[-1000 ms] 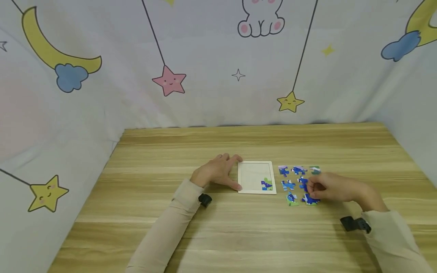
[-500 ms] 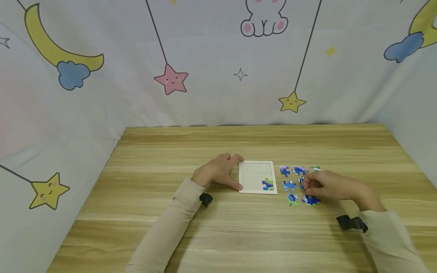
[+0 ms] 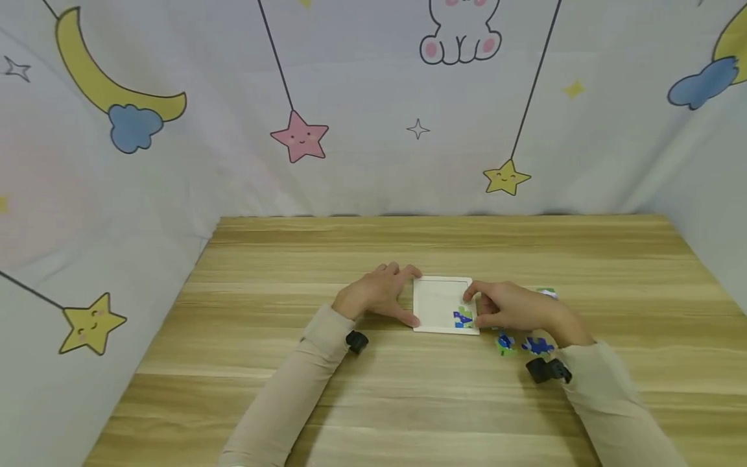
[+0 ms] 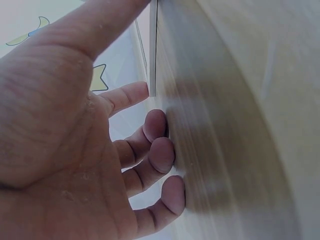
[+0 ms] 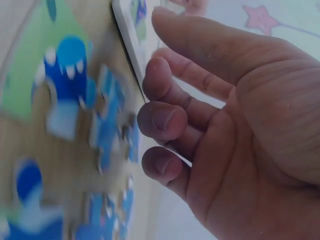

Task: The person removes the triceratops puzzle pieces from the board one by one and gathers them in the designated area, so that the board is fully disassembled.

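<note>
A white square puzzle tray (image 3: 440, 305) lies on the wooden table with one blue and green jigsaw piece (image 3: 463, 317) in its near right corner. My left hand (image 3: 376, 292) spans the tray's left side, its index finger at the far corner and thumb at the near corner. In the left wrist view that hand (image 4: 75, 125) has its other fingers relaxed beside the tray's edge. My right hand (image 3: 510, 305) is at the tray's right side, index fingertip over the inside and thumb at the rim. I cannot tell whether a piece sits under its fingertips.
Several loose jigsaw pieces lie right of the tray, partly hidden by the right hand. A blue one (image 3: 537, 345), a green and blue one (image 3: 505, 342) and a green and white one (image 3: 546, 293) show. A printed curtain (image 3: 362, 181) hangs behind the table.
My right hand has moved left from among the loose pieces to the tray's right side, and its thumb and index finger stand farther apart. The left hand stays at the tray.
</note>
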Action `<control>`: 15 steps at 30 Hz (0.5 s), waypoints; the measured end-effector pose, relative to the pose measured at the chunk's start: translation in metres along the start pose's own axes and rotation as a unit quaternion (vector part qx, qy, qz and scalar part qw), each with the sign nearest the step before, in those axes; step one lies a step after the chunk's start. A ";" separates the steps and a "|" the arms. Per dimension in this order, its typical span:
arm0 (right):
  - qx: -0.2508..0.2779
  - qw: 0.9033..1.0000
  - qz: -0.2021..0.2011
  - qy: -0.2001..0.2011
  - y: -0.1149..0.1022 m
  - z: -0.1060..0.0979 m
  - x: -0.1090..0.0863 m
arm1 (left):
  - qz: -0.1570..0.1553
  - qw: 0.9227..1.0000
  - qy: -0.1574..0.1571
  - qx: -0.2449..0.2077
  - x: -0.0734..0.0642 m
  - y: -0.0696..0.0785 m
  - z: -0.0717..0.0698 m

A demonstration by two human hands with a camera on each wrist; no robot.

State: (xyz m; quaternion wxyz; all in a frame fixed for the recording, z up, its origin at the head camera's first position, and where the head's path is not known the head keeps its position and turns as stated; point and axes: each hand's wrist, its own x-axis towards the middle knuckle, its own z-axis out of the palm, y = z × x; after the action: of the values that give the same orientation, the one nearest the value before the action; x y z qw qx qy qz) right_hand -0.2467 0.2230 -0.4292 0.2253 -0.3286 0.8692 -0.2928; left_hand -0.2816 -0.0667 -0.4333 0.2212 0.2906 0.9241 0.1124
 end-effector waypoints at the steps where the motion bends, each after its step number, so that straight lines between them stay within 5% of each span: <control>1: 0.001 1.000 0.004 -0.002 -0.001 0.002 0.002 | 0.000 1.000 -0.001 0.002 0.001 0.000 0.001; 9: 0.015 1.000 0.021 -0.005 -0.007 0.010 0.011 | -0.007 1.000 0.002 0.006 0.001 0.002 0.000; 15: -0.001 0.999 -0.002 0.034 -0.007 0.011 0.013 | -0.007 1.000 0.002 0.008 0.000 0.002 0.000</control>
State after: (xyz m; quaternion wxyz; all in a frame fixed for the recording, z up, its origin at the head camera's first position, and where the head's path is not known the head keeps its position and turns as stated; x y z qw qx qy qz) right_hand -0.2458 0.2058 -0.4357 0.1947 -0.3204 0.8759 -0.3038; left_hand -0.2806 -0.0650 -0.4324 0.2179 0.2858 0.9273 0.1045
